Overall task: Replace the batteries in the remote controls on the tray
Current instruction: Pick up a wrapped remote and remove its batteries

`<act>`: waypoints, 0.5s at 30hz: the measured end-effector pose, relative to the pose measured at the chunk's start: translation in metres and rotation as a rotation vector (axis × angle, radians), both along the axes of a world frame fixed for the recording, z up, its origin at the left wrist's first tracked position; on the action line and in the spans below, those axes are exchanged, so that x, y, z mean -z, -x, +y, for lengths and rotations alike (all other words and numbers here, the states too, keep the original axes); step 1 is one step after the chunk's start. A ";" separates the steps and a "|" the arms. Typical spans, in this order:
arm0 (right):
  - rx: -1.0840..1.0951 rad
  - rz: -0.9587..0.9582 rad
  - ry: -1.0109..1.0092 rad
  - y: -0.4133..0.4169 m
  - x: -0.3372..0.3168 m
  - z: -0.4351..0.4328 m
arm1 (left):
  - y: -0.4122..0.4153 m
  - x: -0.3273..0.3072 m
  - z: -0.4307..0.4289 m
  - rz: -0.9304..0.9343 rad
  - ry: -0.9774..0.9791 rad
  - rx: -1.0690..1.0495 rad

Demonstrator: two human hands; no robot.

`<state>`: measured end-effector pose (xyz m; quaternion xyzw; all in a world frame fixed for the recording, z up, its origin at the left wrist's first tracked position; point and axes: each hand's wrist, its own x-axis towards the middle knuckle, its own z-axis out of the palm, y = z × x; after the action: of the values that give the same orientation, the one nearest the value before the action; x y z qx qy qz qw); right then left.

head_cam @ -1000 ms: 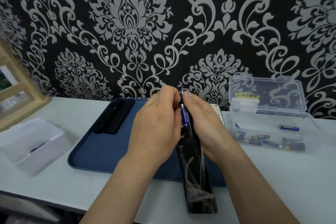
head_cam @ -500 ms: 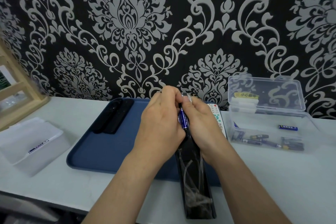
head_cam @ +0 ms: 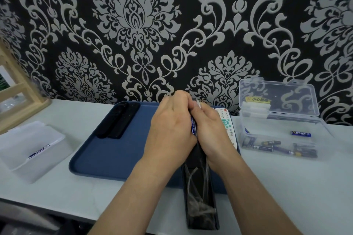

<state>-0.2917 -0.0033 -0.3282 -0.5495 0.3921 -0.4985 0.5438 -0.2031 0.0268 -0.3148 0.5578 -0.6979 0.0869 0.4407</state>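
Observation:
A long glossy black remote [head_cam: 200, 192] is held lengthwise over the near edge of the blue tray [head_cam: 107, 156], its far end hidden between my hands. My left hand [head_cam: 172, 131] and my right hand [head_cam: 210, 129] curl round that far end, pressed together. A blue battery [head_cam: 193, 125] shows in the gap between them, lying along the remote; which fingers hold it is hidden. A white remote [head_cam: 227, 124] with green buttons lies on the tray behind my right hand. Two black remotes [head_cam: 119, 120] lie at the tray's far left.
An open clear plastic box [head_cam: 282, 126] with several batteries [head_cam: 277, 147] stands right of the tray. A white translucent box [head_cam: 32, 149] holding one battery sits at the left. A wooden frame [head_cam: 19, 89] stands far left. The patterned wall rises behind the white table.
My hands have closed tighter together round the remote's far end, so less of the blue battery shows between them. The remote has hardly moved.

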 end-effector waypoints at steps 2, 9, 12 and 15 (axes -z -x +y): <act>-0.007 -0.062 -0.046 0.002 -0.001 -0.002 | -0.004 0.000 0.002 0.089 -0.058 0.062; -0.042 -0.181 -0.128 0.005 -0.002 -0.004 | -0.012 -0.007 0.010 0.090 -0.113 0.096; -0.041 -0.157 -0.103 0.005 -0.002 -0.005 | -0.007 -0.010 0.013 0.034 -0.086 0.067; -0.022 -0.134 -0.078 0.004 -0.002 -0.004 | -0.009 -0.009 0.012 0.133 -0.111 0.040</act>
<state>-0.2962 -0.0075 -0.3263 -0.4975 0.3680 -0.5125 0.5952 -0.1940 0.0386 -0.3055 0.5719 -0.6819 0.0021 0.4560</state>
